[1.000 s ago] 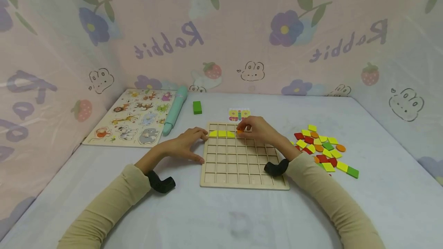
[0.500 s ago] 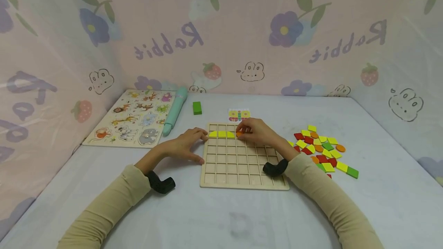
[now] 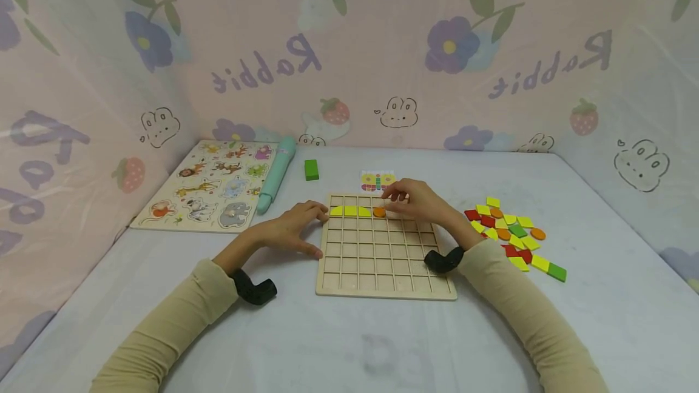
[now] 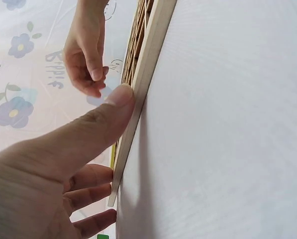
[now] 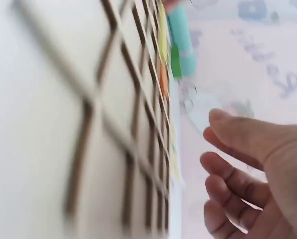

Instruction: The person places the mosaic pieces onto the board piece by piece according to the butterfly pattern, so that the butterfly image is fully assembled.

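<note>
Purple mirrored "Rabbit" lettering (image 3: 249, 73) backs the right hand (image 3: 419, 200) above the board (image 3: 366, 265).

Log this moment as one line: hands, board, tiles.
left hand: touching edge of board | right hand: holding nothing, over board | orange disc: on board, beside yellow tiles | loose tiles: right of board

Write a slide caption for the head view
Left hand touches a gridded board holding three yellow tiles and one orange disc; right hand hovers above.
</note>
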`<state>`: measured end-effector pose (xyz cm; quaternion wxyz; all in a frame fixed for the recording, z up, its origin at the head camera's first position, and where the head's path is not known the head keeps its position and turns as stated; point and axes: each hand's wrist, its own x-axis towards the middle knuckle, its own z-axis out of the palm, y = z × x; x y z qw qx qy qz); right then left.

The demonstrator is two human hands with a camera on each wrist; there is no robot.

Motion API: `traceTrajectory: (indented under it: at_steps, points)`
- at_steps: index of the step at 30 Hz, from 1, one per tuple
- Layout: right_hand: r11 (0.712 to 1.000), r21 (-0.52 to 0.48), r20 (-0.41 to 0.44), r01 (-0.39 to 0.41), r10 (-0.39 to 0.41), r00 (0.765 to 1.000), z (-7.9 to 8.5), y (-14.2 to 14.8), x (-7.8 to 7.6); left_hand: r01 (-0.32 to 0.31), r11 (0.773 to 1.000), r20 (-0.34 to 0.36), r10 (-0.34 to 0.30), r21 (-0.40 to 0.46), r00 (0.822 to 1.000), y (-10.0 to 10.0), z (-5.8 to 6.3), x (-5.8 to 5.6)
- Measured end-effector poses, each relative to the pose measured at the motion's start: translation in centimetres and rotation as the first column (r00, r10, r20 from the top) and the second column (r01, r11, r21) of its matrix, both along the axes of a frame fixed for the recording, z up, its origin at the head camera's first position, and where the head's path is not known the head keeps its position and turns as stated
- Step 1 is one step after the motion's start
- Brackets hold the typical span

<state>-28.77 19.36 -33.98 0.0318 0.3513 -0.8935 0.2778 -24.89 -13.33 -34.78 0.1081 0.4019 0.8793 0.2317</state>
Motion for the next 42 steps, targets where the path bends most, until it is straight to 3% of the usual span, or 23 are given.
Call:
traceTrajectory:
  at_steps: [5,9,16,22,34,38,42]
  points:
    - [0.995,0.012,-0.007,0.095,-0.095,0.995,0.9,4.2,0.2,-0.002,1.000,0.004,0.002,-0.002,1.000,0.0,0.1,0.1]
    - [0.974,0.053,0.040,0.219,-0.221,0.974,1.8,8.5,1.4,0.000,1.000,0.002,0.000,0.004,1.000,0.0,0.1,0.1]
    - [0.888,0.182,0.144,0.422,-0.448,0.882,2.9,15.9,3.5,0.001,1.000,-0.008,-0.001,0.001,1.000,-0.1,0.0,0.0]
    - [0.823,0.366,0.269,0.434,-0.540,0.797,2.0,19.1,3.4,-0.002,1.000,0.006,0.002,0.000,1.000,-0.1,-0.1,0.0]
    - [0.796,0.442,0.316,0.414,-0.570,0.758,1.6,18.6,3.1,-0.011,1.000,0.013,0.011,-0.003,1.000,0.0,0.1,0.1]
    - [0.792,0.444,0.311,0.419,-0.575,0.757,1.8,18.3,3.4,-0.009,1.000,0.010,0.009,-0.003,1.000,0.1,0.2,0.2]
    - [0.793,0.431,0.281,0.430,-0.571,0.771,1.9,18.2,3.4,0.000,1.000,-0.004,0.000,-0.002,1.000,0.0,0.1,0.0]
